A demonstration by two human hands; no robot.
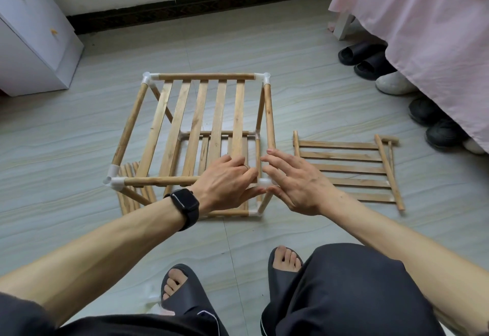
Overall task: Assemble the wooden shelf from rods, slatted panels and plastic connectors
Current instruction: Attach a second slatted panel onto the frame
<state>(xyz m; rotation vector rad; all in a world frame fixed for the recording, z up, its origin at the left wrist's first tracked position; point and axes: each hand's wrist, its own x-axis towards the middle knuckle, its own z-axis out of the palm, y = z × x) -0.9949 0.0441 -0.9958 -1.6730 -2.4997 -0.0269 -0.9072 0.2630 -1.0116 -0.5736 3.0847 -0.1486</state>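
The half-built wooden shelf (195, 124) stands on the floor, a cube of rods with white plastic connectors and two slatted panels, one on top and one low down. My left hand (227, 182), with a black watch on the wrist, holds the right end of the top front rod (158, 181), fingers above and thumb below. Just beside it is the front right corner connector (264, 182). My right hand (293, 179) has its fingers spread and straight, with the thumb touching that connector. A loose slatted panel (344, 169) lies flat to the right of the shelf.
Spare rods (132, 177) lie under the shelf's left front corner, and a short rod (389, 140) lies beyond the loose panel. A white cabinet (31, 34) stands far left. A pink-covered bed (423, 31) with several shoes (370, 58) fills the right. My slippered feet (180, 288) are near.
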